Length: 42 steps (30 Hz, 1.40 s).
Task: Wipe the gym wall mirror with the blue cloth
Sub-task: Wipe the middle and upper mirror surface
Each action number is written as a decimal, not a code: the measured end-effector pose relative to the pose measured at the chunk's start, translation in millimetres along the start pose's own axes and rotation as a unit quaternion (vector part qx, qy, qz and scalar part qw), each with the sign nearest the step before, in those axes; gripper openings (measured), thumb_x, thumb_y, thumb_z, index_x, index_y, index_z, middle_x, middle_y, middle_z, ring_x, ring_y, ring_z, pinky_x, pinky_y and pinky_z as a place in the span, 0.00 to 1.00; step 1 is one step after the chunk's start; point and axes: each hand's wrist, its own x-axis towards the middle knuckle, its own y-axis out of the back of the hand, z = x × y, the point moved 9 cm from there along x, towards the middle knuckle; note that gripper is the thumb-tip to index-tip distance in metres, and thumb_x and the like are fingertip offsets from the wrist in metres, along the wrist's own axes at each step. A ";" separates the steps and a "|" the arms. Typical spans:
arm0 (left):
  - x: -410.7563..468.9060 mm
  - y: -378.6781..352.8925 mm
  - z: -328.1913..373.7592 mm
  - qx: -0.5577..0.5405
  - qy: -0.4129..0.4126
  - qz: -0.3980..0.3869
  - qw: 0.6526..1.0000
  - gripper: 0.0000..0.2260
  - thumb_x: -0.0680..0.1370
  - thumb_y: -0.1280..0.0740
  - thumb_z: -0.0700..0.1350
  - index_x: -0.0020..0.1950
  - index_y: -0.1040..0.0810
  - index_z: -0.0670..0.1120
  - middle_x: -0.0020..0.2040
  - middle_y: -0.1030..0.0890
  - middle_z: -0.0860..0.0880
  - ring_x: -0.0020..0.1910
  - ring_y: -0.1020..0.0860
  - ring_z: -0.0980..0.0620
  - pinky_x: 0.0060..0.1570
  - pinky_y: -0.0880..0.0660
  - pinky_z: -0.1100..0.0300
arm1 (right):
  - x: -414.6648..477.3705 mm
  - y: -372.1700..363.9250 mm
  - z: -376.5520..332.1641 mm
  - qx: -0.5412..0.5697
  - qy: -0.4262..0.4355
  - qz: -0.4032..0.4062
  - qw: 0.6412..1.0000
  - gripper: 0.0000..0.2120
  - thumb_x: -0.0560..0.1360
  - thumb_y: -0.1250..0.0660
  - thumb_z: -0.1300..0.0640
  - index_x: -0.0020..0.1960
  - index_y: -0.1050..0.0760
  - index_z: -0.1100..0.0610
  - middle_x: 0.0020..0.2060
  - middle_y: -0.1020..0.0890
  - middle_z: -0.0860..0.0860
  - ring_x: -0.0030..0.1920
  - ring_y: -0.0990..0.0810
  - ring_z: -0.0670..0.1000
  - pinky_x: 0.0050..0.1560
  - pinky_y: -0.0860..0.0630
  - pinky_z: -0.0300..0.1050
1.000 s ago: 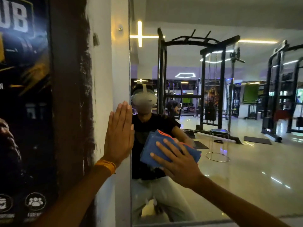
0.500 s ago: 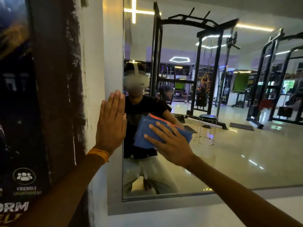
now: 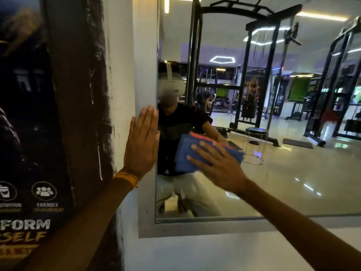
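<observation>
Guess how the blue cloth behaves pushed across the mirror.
Probably soft and floppy: the blue cloth is folded in layers under the right hand. Likely slides on the smooth mirror, though layers could shift, being pressed flat, not gripped.

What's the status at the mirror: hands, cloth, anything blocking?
Left hand open, flat on the mirror frame. Right hand, fingers spread, presses blue cloth against the mirror. No obstruction seen on it.

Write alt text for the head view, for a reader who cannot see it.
A right hand, fingers spread, presses a folded blue cloth against the lower left of a gym wall mirror. The left hand lies flat on the mirror's grey frame, beside a dark poster. Weight racks show in the reflection.
</observation>
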 end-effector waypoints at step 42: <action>57.1 17.1 -9.1 -0.051 -0.022 -0.033 0.998 0.25 0.86 0.44 0.39 0.81 0.46 0.34 0.82 0.44 0.35 0.82 0.48 0.37 0.82 0.55 0.49 | 18.9 -8.6 -31.5 0.032 0.010 0.043 0.999 0.27 0.83 0.40 0.53 0.80 0.42 0.53 0.81 0.41 0.54 0.81 0.45 0.58 0.82 0.52 0.58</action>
